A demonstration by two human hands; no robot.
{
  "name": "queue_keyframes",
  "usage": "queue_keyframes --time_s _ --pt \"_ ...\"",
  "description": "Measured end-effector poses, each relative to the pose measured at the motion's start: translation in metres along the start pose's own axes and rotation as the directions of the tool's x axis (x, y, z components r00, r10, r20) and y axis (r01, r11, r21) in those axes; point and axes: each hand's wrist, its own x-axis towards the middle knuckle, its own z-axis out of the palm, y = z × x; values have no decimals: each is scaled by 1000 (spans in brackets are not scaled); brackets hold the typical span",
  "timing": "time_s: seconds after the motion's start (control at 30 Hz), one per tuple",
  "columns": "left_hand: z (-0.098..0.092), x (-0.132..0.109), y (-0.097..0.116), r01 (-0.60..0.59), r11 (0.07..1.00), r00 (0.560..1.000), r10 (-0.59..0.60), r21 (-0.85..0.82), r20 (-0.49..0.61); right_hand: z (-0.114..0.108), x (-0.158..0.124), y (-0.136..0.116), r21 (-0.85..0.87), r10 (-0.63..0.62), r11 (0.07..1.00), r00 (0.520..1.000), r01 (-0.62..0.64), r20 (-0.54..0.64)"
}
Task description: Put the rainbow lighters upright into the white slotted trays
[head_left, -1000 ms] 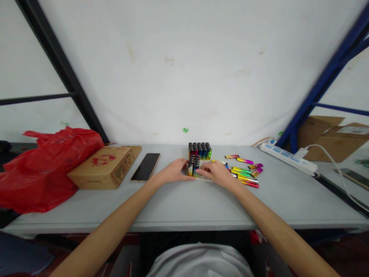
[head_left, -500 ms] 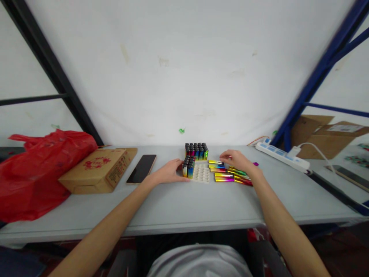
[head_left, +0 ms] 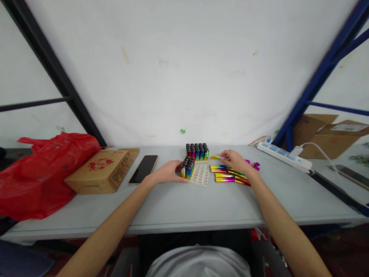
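Shiny rainbow-coloured lighters with black tops (head_left: 188, 167) stand upright in the left rows of a white tray (head_left: 200, 176) with round holes. My left hand (head_left: 170, 172) grips the tray's left side, thumb at the front and fingers behind the lighters. Right of the tray, my right hand (head_left: 230, 157) pinches a yellow lighter (head_left: 216, 157) a little above the table, pointing left. Beneath and in front of that hand, several metallic lighters (head_left: 225, 177) lie flat, partly hidden by my right wrist.
Behind the tray stands a block of upright lighters (head_left: 197, 151). A black phone (head_left: 144, 169), a cardboard box (head_left: 99, 173) and a red plastic bag (head_left: 49, 173) are on the left. On the right lie a white power strip (head_left: 284, 156) and an open carton (head_left: 325, 138).
My right hand has picked up a yellow lighter from the back of the lying pile and moved it slightly up. The tray under my left hand has turned a little. The view has shifted slightly.
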Motion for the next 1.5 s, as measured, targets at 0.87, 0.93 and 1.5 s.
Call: queue_keyframes --time_s 0.87,0.93,1.5 --pt "0 0 2 -9 998 1000 9 -68 -1 26 2 -97 924 166 322 973 -209 162" --pt "0 -1 3 -12 998 1000 12 -64 -6 32 3 -98 911 196 300 953 -282 230" --pt "0 -1 1 0 998 1000 0 -63 9 53 1 -109 802 260 486 934 -346 245"
